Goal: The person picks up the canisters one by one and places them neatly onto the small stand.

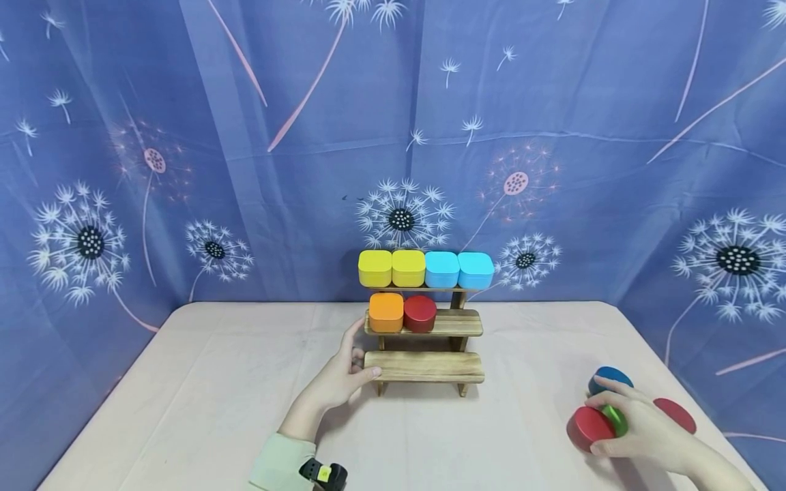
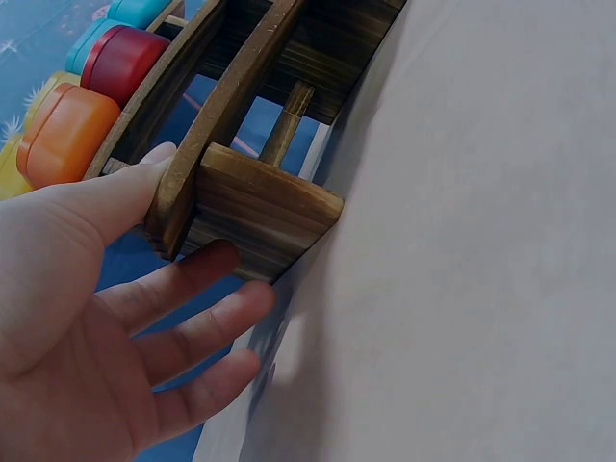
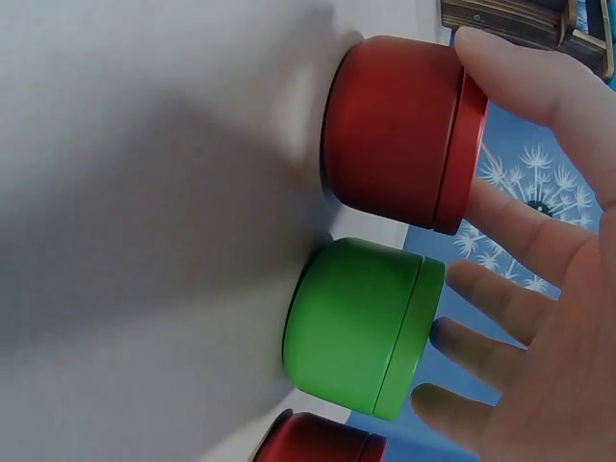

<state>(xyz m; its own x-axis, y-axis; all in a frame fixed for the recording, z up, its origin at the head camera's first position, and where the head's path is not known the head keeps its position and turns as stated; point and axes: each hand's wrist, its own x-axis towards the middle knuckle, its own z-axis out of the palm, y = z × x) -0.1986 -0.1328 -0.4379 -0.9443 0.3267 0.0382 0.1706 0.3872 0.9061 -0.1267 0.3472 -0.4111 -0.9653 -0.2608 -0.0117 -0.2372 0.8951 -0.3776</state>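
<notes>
My left hand (image 1: 334, 382) is at the left end of a three-tier wooden rack (image 1: 424, 368). Its thumb touches the lowest shelf, and in the left wrist view the other fingers are loosely spread beside the rack. On the middle shelf stand an orange square-sided tin (image 1: 386, 313) and a dark red round tin (image 1: 420, 314). My right hand (image 1: 645, 426), at the right of the table, holds a red round lidded tin (image 3: 399, 130) between thumb and index finger. Next to it, partly under the hand, is a green round tin (image 3: 361, 322).
Two yellow tins (image 1: 391, 269) and two light blue tins (image 1: 458, 271) line the top shelf. A blue round tin (image 1: 610, 380) stands behind the right hand, and another red tin (image 1: 675, 414) to its right. A blue dandelion-print curtain (image 1: 307, 204) surrounds the pale table (image 1: 233, 382).
</notes>
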